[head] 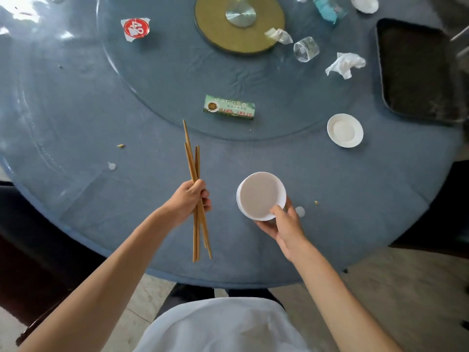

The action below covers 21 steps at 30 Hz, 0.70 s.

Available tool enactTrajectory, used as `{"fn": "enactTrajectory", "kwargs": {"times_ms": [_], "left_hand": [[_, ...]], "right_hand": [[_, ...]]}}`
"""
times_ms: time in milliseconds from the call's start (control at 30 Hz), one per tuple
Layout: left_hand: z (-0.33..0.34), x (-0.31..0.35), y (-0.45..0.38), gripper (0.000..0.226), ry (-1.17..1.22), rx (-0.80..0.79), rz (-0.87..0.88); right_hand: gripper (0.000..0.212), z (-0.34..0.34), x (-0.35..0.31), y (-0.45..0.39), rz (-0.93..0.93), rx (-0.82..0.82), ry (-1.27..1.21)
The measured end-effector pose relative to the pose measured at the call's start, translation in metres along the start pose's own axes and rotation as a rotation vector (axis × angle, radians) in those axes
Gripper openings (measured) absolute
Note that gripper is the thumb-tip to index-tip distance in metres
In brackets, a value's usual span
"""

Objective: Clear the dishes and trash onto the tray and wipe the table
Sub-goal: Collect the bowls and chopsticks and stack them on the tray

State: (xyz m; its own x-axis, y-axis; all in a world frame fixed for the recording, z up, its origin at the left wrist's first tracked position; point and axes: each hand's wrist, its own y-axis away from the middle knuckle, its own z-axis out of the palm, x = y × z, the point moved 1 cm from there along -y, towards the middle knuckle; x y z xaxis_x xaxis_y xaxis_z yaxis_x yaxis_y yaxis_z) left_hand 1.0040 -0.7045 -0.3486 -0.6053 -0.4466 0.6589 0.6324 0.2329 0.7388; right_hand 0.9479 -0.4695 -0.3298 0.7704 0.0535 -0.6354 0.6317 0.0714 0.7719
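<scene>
Wooden chopsticks [196, 194], several of them bunched loosely, are clamped in our left hand [191, 199], fingers closed around the middle of the bundle, with the ends fanning out above and below. Our right hand [284, 224] is closed on the near rim of a white bowl [261, 195], thumb over the edge, fingers underneath, and the bowl looks lifted just off the blue table [152, 224].

Over on the far right sits the dark tray [418, 72], bare as far as we can see, well apart from both hands. That's where all of this has to go.

Now the risks. We think the sticks are the weak point: they're splayed, not squared up, so one could slide out on the swing across. The bowl is pinched at one edge only, so it could tip; we can't tell whether anything is in it.

Between us and the tray lie a small white saucer [345, 130], a crumpled tissue [345, 64] and a clear glass [305, 49] on its side. A low, careless reach could knock that glass rolling.
</scene>
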Motion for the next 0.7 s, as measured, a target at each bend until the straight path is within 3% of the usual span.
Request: {"fn": "enactTrajectory", "kwargs": {"times_ms": [333,567,700], "left_hand": [[0.156,-0.033,0.032,0.039,-0.301,-0.205,-0.002],[0.326,-0.096,0.078,0.058,-0.352,-0.396,-0.072],[0.428,-0.15,0.108,0.057,-0.432,-0.53,-0.088]], "right_hand": [[0.048,-0.139,0.005,0.046,-0.069,0.13,-0.399],[0.049,-0.312,0.031,0.083,-0.103,0.234,-0.568],[0.048,-0.422,0.05,0.113,-0.122,0.344,-0.589]]}}
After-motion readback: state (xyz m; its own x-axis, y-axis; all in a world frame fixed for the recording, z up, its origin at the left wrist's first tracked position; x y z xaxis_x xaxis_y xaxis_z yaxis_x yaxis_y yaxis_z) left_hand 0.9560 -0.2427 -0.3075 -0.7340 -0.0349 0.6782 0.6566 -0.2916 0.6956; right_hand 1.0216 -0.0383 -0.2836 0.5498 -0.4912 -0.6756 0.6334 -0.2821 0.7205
